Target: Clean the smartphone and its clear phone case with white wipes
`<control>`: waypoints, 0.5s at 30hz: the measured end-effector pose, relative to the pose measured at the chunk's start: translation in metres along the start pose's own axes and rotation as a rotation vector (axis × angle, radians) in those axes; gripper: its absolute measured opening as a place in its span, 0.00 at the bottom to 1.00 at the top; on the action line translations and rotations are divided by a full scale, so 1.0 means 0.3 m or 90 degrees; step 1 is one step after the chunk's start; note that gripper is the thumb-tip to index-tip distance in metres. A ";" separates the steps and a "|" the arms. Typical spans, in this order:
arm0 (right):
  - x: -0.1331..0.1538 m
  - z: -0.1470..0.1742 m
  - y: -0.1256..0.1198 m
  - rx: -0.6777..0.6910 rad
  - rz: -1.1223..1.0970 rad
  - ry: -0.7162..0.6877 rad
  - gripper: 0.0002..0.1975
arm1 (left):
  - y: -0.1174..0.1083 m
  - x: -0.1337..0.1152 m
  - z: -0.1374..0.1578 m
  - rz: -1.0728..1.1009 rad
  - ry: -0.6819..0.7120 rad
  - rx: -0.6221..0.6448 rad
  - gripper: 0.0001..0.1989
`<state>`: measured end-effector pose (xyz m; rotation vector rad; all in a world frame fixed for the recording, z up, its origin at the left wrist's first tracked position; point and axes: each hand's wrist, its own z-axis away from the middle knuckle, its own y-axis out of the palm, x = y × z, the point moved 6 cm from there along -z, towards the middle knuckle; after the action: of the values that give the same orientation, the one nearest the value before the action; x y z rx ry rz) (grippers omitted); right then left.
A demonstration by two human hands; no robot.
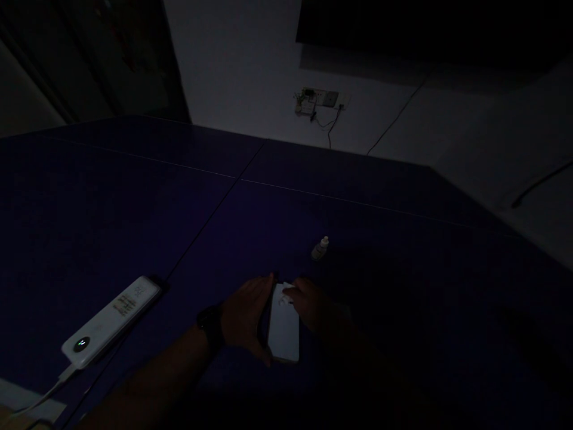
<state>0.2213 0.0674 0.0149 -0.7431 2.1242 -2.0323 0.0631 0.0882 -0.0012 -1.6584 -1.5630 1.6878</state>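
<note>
A phone (283,334) with a pale, flat face lies on the dark blue surface, its long side running away from me. My left hand (246,316), with a dark watch on the wrist, grips the phone along its left side, fingers at the far corner and thumb at the near one. Pinched in my right hand (310,301) is a small, crumpled white wipe (285,294), pressed against the phone's upper part. Dim light hides most of the right fingers. Just beyond the hands stands a small dropper bottle (320,248) with a pale cap.
A white power bank (111,322) with a lit display lies at left, a white cable (45,395) plugged into its near end. Wall sockets (320,98) with cords are at the back, below a dark screen (425,30). A seam crosses the blue surface (179,203).
</note>
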 end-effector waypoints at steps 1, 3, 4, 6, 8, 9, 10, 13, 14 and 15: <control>-0.003 -0.008 -0.001 -0.007 0.022 0.016 0.12 | 0.000 0.000 0.000 -0.001 0.002 0.001 0.79; 0.005 -0.029 0.005 -0.018 0.046 0.051 0.12 | 0.003 0.003 0.001 0.000 0.007 0.009 0.79; 0.016 -0.040 0.011 -0.021 0.051 0.063 0.11 | 0.006 0.006 0.002 0.000 0.008 0.013 0.79; 0.045 -0.055 0.025 -0.026 0.061 0.074 0.12 | 0.012 0.012 0.004 0.001 0.007 0.019 0.78; 0.069 -0.058 0.036 -0.025 0.063 0.066 0.13 | 0.016 0.017 0.007 0.001 0.005 0.016 0.78; 0.077 -0.055 0.040 -0.021 0.058 0.050 0.13 | 0.018 0.018 0.008 0.000 0.004 0.014 0.79; 0.082 -0.050 0.043 -0.015 0.048 0.028 0.13 | 0.021 0.019 0.008 0.000 0.001 0.012 0.79; 0.073 -0.028 0.042 0.002 0.017 -0.032 0.10 | 0.024 0.019 0.006 0.006 -0.004 0.007 0.80; 0.062 -0.025 0.038 0.003 0.015 -0.034 0.10 | 0.024 0.018 0.005 0.009 -0.003 0.004 0.80; 0.048 -0.025 0.034 0.000 0.021 -0.023 0.10 | 0.024 0.016 0.004 0.011 -0.001 0.002 0.80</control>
<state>0.2030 0.0679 0.0095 -0.7345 2.1033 -1.9869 0.0640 0.0891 -0.0098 -1.6739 -1.5506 1.6992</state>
